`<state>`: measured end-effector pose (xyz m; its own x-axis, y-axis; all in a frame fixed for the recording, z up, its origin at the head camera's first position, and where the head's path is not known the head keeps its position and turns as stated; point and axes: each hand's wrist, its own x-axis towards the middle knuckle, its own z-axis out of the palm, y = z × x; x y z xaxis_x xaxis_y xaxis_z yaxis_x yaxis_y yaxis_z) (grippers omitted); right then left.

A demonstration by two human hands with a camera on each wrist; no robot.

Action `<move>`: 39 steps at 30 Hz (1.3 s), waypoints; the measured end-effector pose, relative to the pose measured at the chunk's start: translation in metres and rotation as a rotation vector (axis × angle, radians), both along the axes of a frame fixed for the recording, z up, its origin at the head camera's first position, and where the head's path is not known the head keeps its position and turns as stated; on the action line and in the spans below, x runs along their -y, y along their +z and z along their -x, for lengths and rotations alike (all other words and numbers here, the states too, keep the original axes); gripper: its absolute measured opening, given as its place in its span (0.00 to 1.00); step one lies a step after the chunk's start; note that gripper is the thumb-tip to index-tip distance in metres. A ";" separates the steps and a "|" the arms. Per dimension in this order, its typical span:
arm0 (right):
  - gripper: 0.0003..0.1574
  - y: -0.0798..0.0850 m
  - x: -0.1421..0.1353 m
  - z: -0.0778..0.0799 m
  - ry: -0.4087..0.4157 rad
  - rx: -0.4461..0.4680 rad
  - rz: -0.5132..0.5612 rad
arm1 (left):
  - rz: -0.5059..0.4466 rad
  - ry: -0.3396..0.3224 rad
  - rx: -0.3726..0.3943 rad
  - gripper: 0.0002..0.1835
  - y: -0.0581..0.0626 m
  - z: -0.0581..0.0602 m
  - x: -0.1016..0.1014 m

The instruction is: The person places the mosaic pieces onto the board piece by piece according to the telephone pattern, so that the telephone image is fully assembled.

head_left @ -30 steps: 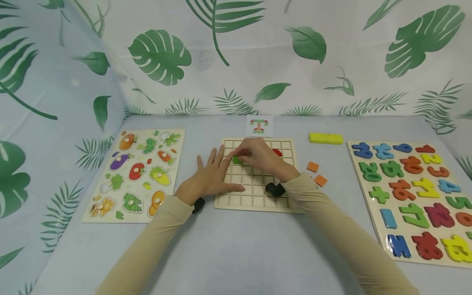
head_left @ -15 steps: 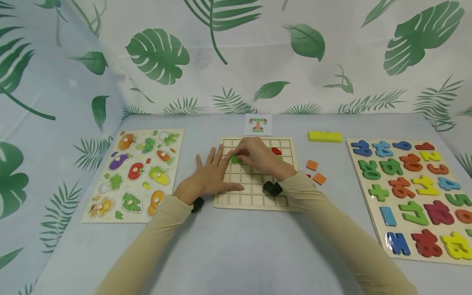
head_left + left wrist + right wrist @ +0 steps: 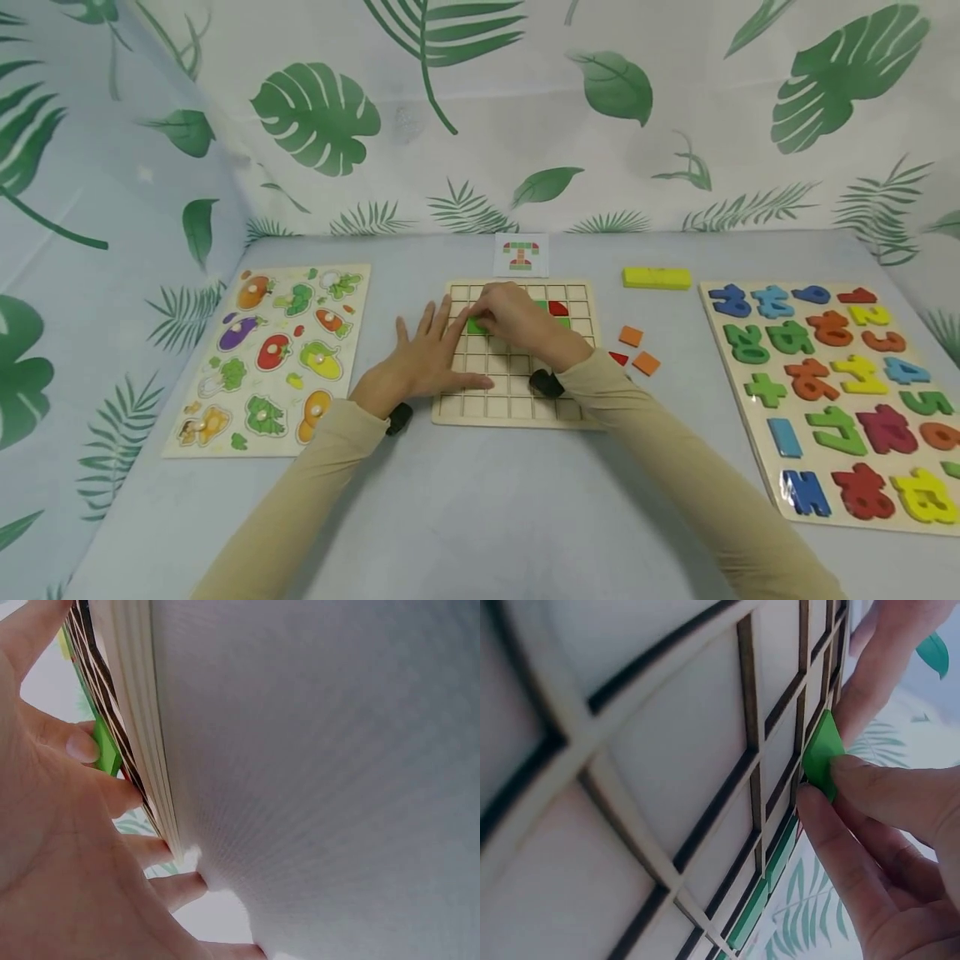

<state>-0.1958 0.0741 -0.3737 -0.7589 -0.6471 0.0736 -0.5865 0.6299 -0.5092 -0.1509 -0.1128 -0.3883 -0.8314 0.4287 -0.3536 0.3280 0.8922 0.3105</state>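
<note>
A pale wooden grid board (image 3: pixel 498 385) lies in front of me. My left hand (image 3: pixel 416 358) rests along its left side, fingers spread and straight over the rim. Over the upper left cells, my right hand (image 3: pixel 517 321) pinches a small green square tile (image 3: pixel 823 754) between thumb and fingers. In the right wrist view that tile stands tilted, one edge right at the grid, near a left fingertip. Further along the row lie other green tiles (image 3: pixel 562 323) and a red quarter-round tile (image 3: pixel 558 308). The right hand hides part of that row.
Orange square tiles (image 3: pixel 631 336) and a red piece (image 3: pixel 618 358) lie right of the grid board. A pattern card (image 3: pixel 521 254) and a yellow block (image 3: pixel 656 278) are behind. A vegetable puzzle (image 3: pixel 262 383) stands left, a number puzzle (image 3: pixel 817 463) right.
The head view has shifted slightly. Both hands keep almost the same place on the board, and the red piece beside the right sleeve shows more now.
</note>
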 end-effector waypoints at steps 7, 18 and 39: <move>0.12 0.001 0.003 -0.001 0.006 -0.026 -0.020 | -0.003 -0.002 -0.001 0.62 0.002 -0.001 0.002; 0.10 0.004 0.003 -0.001 0.005 -0.041 -0.036 | -0.011 -0.005 -0.014 0.62 0.003 0.001 0.000; 0.16 0.013 -0.069 -0.030 0.104 0.014 0.051 | -0.007 -0.004 0.007 0.63 0.002 -0.002 -0.001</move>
